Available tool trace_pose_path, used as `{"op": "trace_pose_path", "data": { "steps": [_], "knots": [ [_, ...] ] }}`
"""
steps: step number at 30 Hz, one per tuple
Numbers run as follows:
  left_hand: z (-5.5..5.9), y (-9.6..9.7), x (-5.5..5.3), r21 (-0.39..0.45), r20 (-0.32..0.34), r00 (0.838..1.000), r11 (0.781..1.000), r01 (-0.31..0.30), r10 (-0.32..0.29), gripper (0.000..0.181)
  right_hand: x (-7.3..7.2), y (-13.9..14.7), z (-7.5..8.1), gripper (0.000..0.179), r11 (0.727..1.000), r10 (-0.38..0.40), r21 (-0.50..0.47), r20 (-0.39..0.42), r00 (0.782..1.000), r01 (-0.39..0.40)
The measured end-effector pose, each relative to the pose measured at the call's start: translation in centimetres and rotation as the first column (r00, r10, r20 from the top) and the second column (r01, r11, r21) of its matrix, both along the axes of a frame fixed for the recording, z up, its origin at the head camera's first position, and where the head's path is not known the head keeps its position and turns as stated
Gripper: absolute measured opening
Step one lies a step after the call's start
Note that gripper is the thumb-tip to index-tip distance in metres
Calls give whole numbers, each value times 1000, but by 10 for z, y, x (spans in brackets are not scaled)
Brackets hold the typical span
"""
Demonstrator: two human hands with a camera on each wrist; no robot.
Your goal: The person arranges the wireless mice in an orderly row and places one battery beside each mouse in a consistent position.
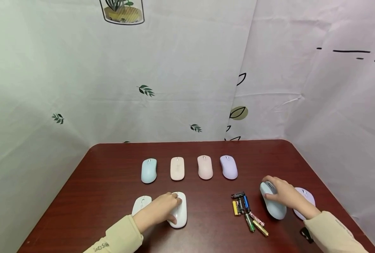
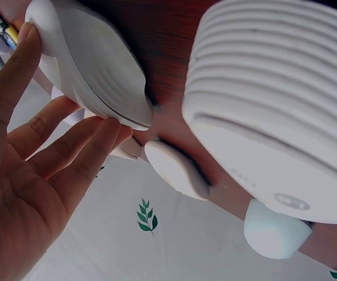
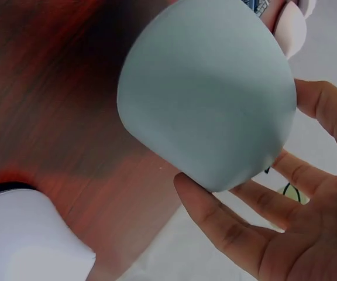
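Observation:
My left hand (image 1: 162, 209) holds a white computer mouse (image 1: 182, 218) at the front middle of the table, thumb on one side and fingers on the other. The left wrist view has this mouse (image 2: 101, 58) tipped, its underside partly showing. Just left of that hand lies a second white mouse (image 1: 140, 202), partly covered by the wrist. On the right, my right hand (image 1: 284, 194) grips a pale blue mouse (image 1: 277, 211) by its sides; its smooth back (image 3: 209, 93) fills the middle of the right wrist view. A lavender mouse (image 1: 307, 197) lies beside it, partly behind the wrist.
Across the back of the dark red table (image 1: 111, 175) stand a light blue mouse (image 1: 148, 171), a cream mouse (image 1: 177, 169), a pink mouse (image 1: 205, 168) and a lavender mouse (image 1: 229, 168). Several coloured batteries (image 1: 235, 208) lie between my hands. A small black object (image 1: 305, 233) is by my right sleeve.

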State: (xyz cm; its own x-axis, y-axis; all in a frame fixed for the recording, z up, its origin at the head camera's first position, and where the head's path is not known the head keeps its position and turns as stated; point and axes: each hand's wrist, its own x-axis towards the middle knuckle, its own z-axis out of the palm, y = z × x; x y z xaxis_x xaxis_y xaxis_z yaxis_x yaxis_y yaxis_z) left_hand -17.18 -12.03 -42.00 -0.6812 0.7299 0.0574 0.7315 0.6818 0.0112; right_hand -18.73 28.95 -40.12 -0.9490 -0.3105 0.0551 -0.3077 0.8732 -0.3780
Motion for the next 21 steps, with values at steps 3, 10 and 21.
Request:
{"op": "trace_pose_path", "data": {
  "steps": [3,10,21],
  "knots": [
    [-1,0,0,0,0,1000,1000,-2,2,43,-2,-3,1,43,1000,-11,3,-35,999,11],
    [-1,0,1,3,6,1000,1000,-7,7,43,-7,-17,5,42,1000,12,-3,-34,999,-12],
    [1,1,-1,-5,20,1000,1000,-11,11,44,-12,-51,11,39,996,72,-43,-46,996,-74]
  ]
}}
